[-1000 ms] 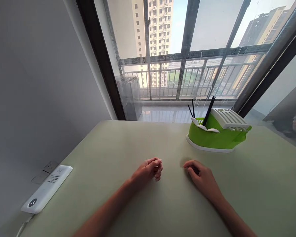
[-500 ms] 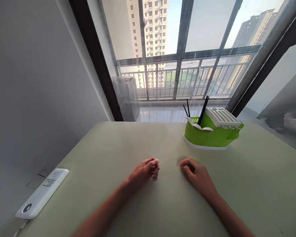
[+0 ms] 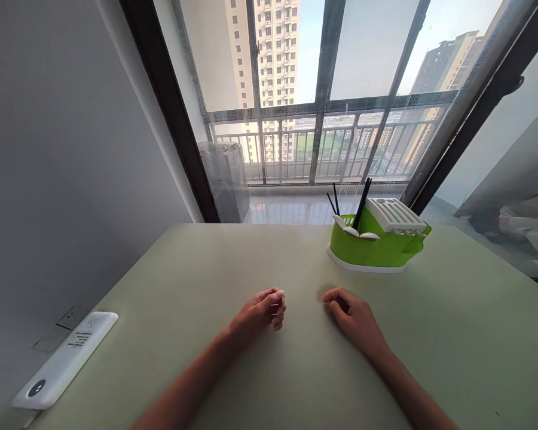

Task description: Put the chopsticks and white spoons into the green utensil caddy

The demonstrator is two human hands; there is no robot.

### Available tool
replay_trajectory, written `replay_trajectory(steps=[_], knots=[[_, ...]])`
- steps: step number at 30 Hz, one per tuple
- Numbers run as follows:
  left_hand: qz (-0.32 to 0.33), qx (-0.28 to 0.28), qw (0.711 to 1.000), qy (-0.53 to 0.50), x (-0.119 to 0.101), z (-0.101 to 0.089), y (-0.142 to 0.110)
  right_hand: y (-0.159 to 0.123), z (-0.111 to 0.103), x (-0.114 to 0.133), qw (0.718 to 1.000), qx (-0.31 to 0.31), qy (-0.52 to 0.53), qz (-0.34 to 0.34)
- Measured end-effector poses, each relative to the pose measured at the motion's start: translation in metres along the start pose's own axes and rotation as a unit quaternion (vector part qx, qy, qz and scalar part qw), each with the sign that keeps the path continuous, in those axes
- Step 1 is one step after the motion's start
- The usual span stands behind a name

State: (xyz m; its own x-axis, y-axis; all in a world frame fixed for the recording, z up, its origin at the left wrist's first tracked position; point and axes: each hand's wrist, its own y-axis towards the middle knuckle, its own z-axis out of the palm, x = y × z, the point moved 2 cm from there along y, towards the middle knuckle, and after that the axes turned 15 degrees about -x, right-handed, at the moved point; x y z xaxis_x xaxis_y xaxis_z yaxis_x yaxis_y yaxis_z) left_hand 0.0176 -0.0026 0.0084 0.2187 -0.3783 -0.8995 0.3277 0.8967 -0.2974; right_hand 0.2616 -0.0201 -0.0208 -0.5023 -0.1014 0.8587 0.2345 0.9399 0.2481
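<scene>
Both of my hands rest on the pale green table point(image 3: 206, 269), a small gap between them. My left hand point(image 3: 260, 312) lies on its side with the fingers curled in loosely, nothing in them. My right hand point(image 3: 353, 316) lies palm down with the fingers bent under, also holding nothing. Beyond the right hand stands a bright green cutlery holder point(image 3: 376, 246) with a white slotted lid; black chopsticks point(image 3: 362, 204) and white spoons point(image 3: 354, 232) stick out of it.
A white power bank point(image 3: 65, 359) lies at the table's left edge by a wall socket point(image 3: 59, 327). A grey wall runs along the left. A large window with a balcony railing fills the back, and a covered appliance point(image 3: 224, 179) stands outside.
The view has swung to the right and tilted a little, so everything sits further left in the picture. Both hands keep the same curled pose on the table.
</scene>
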Motion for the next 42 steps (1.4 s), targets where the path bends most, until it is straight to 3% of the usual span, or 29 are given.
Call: replay_trajectory(steps=[12, 16, 20, 26, 32, 42], knots=[[-0.001, 0.005, 1.000, 0.002, -0.004, 0.001, -0.001, 0.000, 0.000, -0.003, 0.999, -0.030, 0.017, 0.019], [-0.007, 0.000, 1.000, 0.005, -0.005, 0.002, -0.002, 0.005, -0.007, -0.007, 0.985, -0.154, 0.051, 0.063], [-0.004, 0.001, 1.000, 0.007, -0.006, 0.002, -0.002, 0.014, -0.025, -0.020, 0.944, -0.316, 0.044, 0.087], [-0.008, 0.004, 1.000, 0.006, -0.004, 0.001, -0.001, 0.026, -0.047, -0.046, 0.909, -0.413, 0.022, 0.052], [-0.007, -0.001, 1.000, 0.004, -0.005, 0.002, -0.002, 0.030, -0.051, -0.058, 0.914, -0.405, -0.019, 0.016], [-0.004, -0.001, 1.000, 0.003, -0.004, 0.002, -0.001, 0.027, -0.042, -0.056, 0.951, -0.300, -0.070, 0.015]])
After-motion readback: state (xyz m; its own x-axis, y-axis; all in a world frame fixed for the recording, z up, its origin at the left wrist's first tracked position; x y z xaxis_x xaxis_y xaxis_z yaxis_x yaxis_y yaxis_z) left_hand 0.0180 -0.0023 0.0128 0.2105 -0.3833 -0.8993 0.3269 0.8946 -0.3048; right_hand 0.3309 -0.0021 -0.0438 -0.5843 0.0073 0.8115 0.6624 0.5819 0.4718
